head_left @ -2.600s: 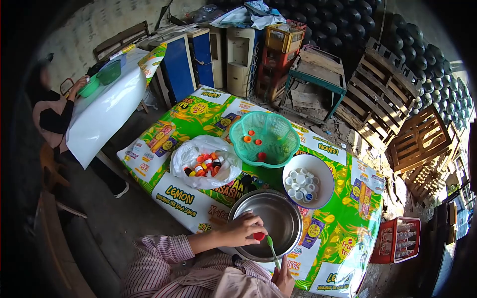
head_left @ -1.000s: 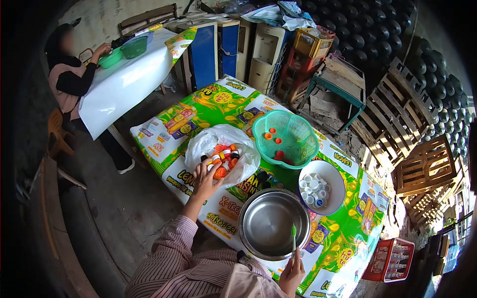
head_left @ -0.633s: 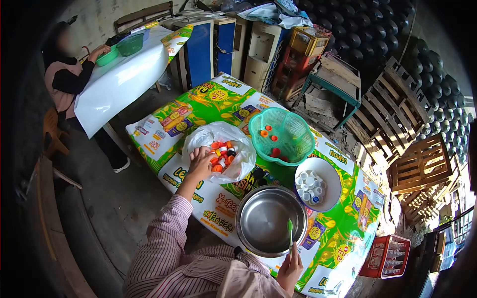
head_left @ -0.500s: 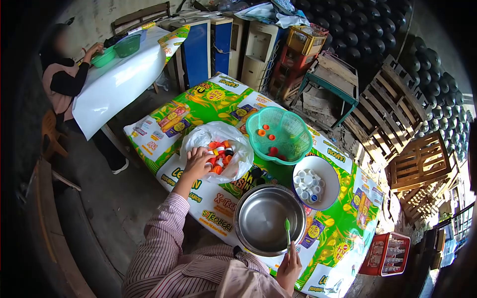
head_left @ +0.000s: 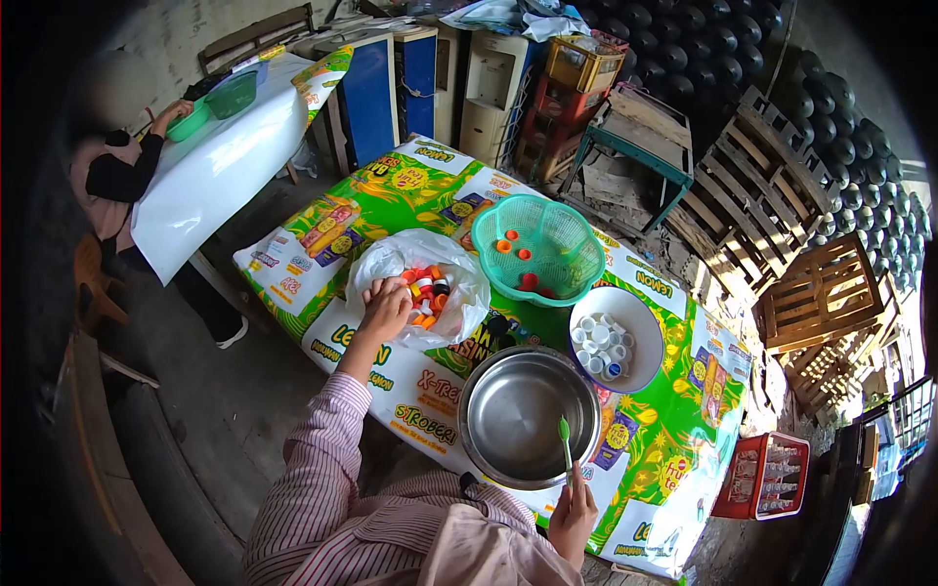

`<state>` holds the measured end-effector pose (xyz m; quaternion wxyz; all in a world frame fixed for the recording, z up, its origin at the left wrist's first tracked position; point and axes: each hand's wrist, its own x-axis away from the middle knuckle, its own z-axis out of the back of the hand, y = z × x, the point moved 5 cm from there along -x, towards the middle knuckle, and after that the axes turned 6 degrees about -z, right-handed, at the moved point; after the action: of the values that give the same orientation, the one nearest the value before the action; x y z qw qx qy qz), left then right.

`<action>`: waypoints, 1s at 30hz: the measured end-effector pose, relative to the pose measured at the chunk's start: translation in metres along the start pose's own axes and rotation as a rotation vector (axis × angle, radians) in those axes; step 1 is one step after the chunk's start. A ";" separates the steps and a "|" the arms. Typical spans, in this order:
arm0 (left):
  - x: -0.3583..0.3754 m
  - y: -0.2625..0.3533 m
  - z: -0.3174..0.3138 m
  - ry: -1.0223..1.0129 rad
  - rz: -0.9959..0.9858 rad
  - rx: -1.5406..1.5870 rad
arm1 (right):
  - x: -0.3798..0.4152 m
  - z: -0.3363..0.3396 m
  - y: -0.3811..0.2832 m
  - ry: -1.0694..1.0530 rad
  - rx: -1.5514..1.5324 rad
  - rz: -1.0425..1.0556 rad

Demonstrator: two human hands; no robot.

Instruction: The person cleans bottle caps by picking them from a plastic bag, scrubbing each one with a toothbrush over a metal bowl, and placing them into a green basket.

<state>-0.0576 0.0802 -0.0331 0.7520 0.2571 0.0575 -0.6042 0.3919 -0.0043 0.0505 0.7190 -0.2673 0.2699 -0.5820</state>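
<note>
My left hand point(head_left: 387, 307) is at the left side of a white plastic bag point(head_left: 379, 256) full of red, orange, white and black caps point(head_left: 427, 293); its fingertips are partly hidden at the bag. In my right hand point(head_left: 573, 515) is a green toothbrush point(head_left: 566, 441), its head over a steel bowl point(head_left: 518, 415) with no caps in it. White caps point(head_left: 603, 344) fill part of a white bowl point(head_left: 649, 342) to the right. Behind, a green plastic basket point(head_left: 572, 249) contains several red and orange caps point(head_left: 503, 246).
The table point(head_left: 381, 195) has a printed green cover. At the back left, a person point(head_left: 122, 166) sits at another table point(head_left: 220, 166) with green basins point(head_left: 232, 95). Crates point(head_left: 586, 63), wooden pallets point(head_left: 752, 186) and a red crate of bottles point(head_left: 762, 476) stand beyond my table.
The view has shifted slightly. My left hand has moved from over the caps towards the bag's left edge. My right hand still holds the toothbrush at the steel bowl.
</note>
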 end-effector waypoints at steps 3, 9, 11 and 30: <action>0.000 0.000 0.004 -0.079 0.068 0.020 | -0.001 0.000 -0.001 0.012 0.005 0.039; -0.001 0.013 0.014 -0.245 0.074 0.014 | -0.001 -0.001 -0.001 0.005 -0.004 0.066; -0.001 0.015 0.011 -0.334 0.097 -0.069 | -0.001 -0.003 -0.003 -0.028 0.008 0.041; 0.031 0.202 0.036 -0.307 -0.261 0.903 | 0.002 0.005 0.020 0.188 -0.165 -0.071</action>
<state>0.1319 0.0644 0.0495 0.4832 0.4559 -0.2898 -0.6889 0.4101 -0.0018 0.0399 0.6453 -0.2791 0.3732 -0.6053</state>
